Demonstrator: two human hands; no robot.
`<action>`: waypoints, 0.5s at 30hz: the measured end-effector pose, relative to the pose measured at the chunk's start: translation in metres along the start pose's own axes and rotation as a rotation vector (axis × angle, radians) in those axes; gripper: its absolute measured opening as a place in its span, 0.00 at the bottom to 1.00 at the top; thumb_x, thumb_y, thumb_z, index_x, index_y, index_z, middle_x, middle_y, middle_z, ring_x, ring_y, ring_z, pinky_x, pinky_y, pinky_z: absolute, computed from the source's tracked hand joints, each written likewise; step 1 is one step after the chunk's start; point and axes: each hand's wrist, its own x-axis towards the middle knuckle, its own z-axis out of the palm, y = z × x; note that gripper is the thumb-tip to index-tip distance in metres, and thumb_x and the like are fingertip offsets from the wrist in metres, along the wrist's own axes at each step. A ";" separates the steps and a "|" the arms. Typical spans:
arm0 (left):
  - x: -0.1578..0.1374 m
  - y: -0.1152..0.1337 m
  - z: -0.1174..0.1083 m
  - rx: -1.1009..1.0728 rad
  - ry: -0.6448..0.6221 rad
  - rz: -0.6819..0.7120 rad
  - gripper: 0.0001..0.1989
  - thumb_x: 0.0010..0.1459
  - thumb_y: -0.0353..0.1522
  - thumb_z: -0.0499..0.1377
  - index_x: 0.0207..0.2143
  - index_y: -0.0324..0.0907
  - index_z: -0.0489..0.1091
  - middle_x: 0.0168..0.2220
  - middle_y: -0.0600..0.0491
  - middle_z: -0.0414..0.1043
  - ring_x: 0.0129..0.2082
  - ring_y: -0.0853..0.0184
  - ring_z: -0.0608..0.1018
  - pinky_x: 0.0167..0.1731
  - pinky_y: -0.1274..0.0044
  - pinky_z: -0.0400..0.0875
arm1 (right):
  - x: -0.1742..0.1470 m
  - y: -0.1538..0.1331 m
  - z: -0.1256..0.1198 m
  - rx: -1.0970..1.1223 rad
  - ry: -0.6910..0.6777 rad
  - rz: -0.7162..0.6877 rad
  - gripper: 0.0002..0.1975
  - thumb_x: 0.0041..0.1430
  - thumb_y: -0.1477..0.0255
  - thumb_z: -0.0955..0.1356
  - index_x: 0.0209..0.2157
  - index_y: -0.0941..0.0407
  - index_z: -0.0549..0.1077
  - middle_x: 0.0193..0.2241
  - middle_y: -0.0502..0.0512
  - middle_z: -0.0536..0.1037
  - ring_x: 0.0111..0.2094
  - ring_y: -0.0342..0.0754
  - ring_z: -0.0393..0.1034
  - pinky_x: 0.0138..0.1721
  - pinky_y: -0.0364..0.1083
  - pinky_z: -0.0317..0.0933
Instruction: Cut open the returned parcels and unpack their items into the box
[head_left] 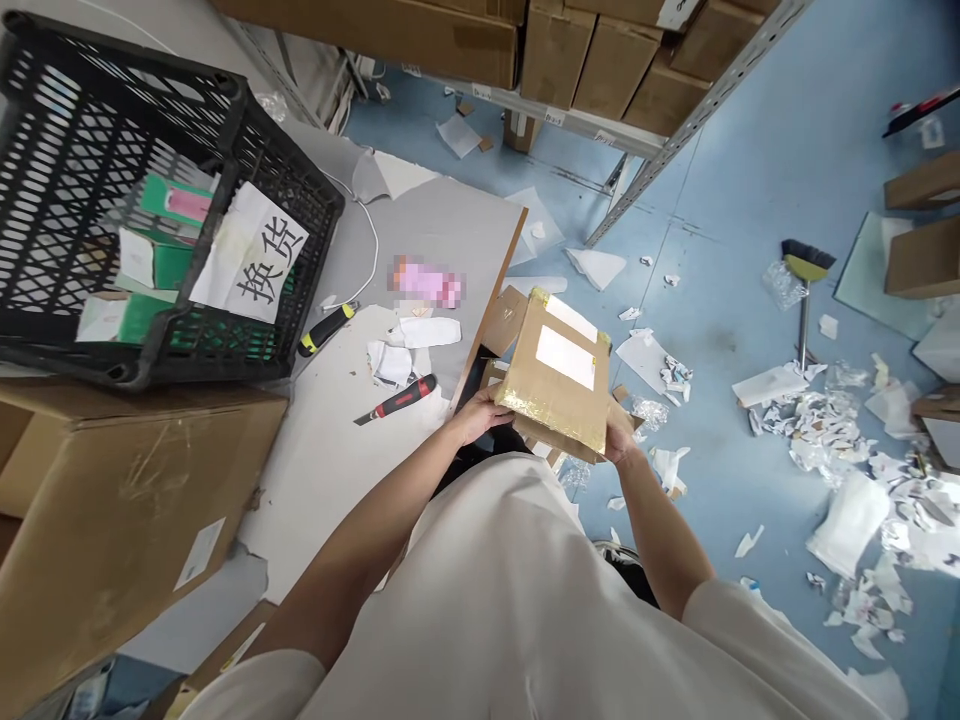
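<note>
A brown cardboard box [555, 395] with yellowish tape along its edges and white labels on top is held in front of my body, beyond the table's right edge. My left hand [484, 415] grips its near left corner, fingers partly hidden beneath it. On the opposite side, my right hand [619, 432] is closed on the near right corner. To the left, on the white table [330, 510], lie a red and black utility knife [397, 400], a yellow and black utility knife [328, 330], torn white paper pieces [427, 332] and a blurred pink item [427, 283].
A black plastic crate [315, 200] holding green boxes stands at the table's left, above a large carton [150, 490]. Metal shelving [652, 145] with cartons rises ahead. Paper scraps [825, 420] and a broom [806, 290] are on the blue floor at right.
</note>
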 end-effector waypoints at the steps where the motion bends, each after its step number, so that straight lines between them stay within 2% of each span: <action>1: 0.001 -0.003 0.002 0.015 -0.002 0.002 0.18 0.38 0.27 0.68 0.37 0.40 0.74 0.36 0.50 0.77 0.40 0.62 0.77 0.49 0.63 0.68 | 0.001 -0.001 0.001 0.035 0.025 -0.019 0.20 0.45 0.55 0.72 0.36 0.53 0.73 0.29 0.55 0.81 0.37 0.56 0.77 0.38 0.52 0.72; 3: 0.001 -0.008 0.005 0.045 -0.005 0.015 0.16 0.38 0.28 0.67 0.34 0.39 0.75 0.36 0.48 0.77 0.41 0.61 0.77 0.49 0.64 0.69 | 0.003 -0.002 0.004 0.073 0.064 -0.071 0.21 0.42 0.56 0.74 0.37 0.52 0.72 0.28 0.54 0.81 0.36 0.55 0.77 0.37 0.51 0.72; 6: -0.003 -0.008 0.006 0.038 0.013 0.077 0.16 0.37 0.29 0.66 0.33 0.40 0.74 0.33 0.52 0.76 0.38 0.65 0.77 0.48 0.67 0.69 | 0.002 -0.003 0.005 0.079 0.117 -0.143 0.23 0.41 0.57 0.75 0.38 0.52 0.71 0.29 0.53 0.81 0.35 0.54 0.77 0.35 0.51 0.72; 9: -0.008 0.006 0.000 -0.029 0.047 0.143 0.21 0.43 0.38 0.65 0.42 0.45 0.72 0.39 0.53 0.75 0.40 0.66 0.77 0.45 0.68 0.70 | -0.001 -0.004 0.003 0.035 0.178 -0.216 0.22 0.41 0.57 0.75 0.37 0.51 0.70 0.30 0.52 0.80 0.34 0.53 0.76 0.33 0.51 0.72; 11: -0.009 0.017 -0.004 -0.023 0.059 0.122 0.26 0.47 0.45 0.63 0.49 0.48 0.69 0.44 0.51 0.75 0.42 0.63 0.77 0.43 0.68 0.71 | -0.002 -0.007 0.001 -0.003 0.180 -0.245 0.22 0.41 0.57 0.74 0.36 0.51 0.69 0.30 0.52 0.80 0.33 0.53 0.76 0.32 0.51 0.71; 13: -0.008 0.026 -0.007 0.085 0.091 0.079 0.30 0.45 0.46 0.65 0.50 0.46 0.68 0.45 0.49 0.75 0.43 0.60 0.77 0.41 0.68 0.72 | -0.003 -0.011 0.000 -0.015 0.169 -0.266 0.23 0.39 0.57 0.75 0.36 0.51 0.69 0.31 0.51 0.80 0.32 0.51 0.75 0.32 0.50 0.71; 15: -0.006 0.030 -0.010 0.253 0.147 0.062 0.30 0.41 0.44 0.69 0.47 0.43 0.71 0.42 0.47 0.77 0.42 0.59 0.77 0.41 0.69 0.72 | -0.004 -0.017 -0.001 -0.013 0.134 -0.289 0.24 0.39 0.59 0.76 0.38 0.51 0.69 0.33 0.50 0.79 0.34 0.50 0.75 0.34 0.49 0.71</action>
